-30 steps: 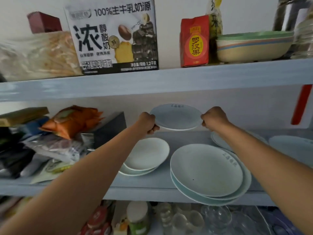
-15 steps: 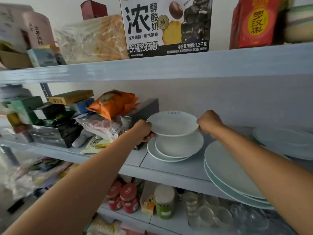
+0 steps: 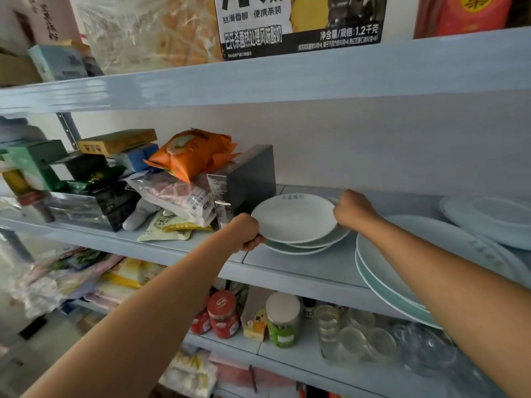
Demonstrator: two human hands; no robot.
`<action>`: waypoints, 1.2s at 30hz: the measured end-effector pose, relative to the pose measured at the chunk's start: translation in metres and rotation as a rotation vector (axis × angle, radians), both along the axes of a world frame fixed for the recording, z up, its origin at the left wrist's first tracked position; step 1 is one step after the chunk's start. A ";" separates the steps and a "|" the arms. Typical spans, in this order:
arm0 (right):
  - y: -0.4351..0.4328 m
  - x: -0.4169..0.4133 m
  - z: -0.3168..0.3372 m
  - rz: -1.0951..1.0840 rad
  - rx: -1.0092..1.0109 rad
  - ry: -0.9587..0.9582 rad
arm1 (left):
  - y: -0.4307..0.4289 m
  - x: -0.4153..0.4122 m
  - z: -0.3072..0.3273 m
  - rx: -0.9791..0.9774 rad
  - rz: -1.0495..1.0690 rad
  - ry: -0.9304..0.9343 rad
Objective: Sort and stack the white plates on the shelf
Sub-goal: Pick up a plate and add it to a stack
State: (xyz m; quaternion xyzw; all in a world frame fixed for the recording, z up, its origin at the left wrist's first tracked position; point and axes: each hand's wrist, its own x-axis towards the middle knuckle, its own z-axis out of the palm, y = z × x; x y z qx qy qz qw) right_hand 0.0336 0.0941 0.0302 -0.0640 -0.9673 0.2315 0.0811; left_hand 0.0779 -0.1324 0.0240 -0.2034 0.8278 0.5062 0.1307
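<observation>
A small white plate [image 3: 293,218] rests on top of two other small plates [image 3: 304,248] on the middle shelf [image 3: 301,265]. My left hand [image 3: 245,232] grips its left rim and my right hand [image 3: 352,209] grips its right rim. To the right lies a stack of large white plates [image 3: 385,271], partly hidden by my right forearm. More white plates [image 3: 488,219] sit at the far right of the shelf.
A dark grey box [image 3: 244,182] stands just left of the small stack, with orange snack bags [image 3: 192,156] and packets beside it. The upper shelf edge [image 3: 287,79] runs overhead. Jars [image 3: 283,318] and glasses [image 3: 353,331] fill the shelf below.
Both hands carried the small plate leftward and down from mid-air onto the two small plates. The view shifted left and closer.
</observation>
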 end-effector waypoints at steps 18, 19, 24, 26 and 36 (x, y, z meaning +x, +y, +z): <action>0.009 0.008 0.007 0.000 0.083 0.076 | 0.007 -0.010 0.021 -0.342 -0.114 -0.149; 0.009 0.008 0.009 0.011 0.067 0.087 | 0.010 -0.010 0.022 -0.348 -0.113 -0.055; 0.012 0.009 0.019 0.042 -0.032 0.094 | 0.036 -0.011 0.041 -0.217 -0.146 0.069; 0.018 0.010 0.024 0.032 -0.090 0.074 | 0.047 -0.012 0.046 -0.147 -0.162 0.065; 0.075 0.028 0.047 -0.078 -0.266 0.066 | 0.133 -0.018 0.061 0.047 -0.373 0.304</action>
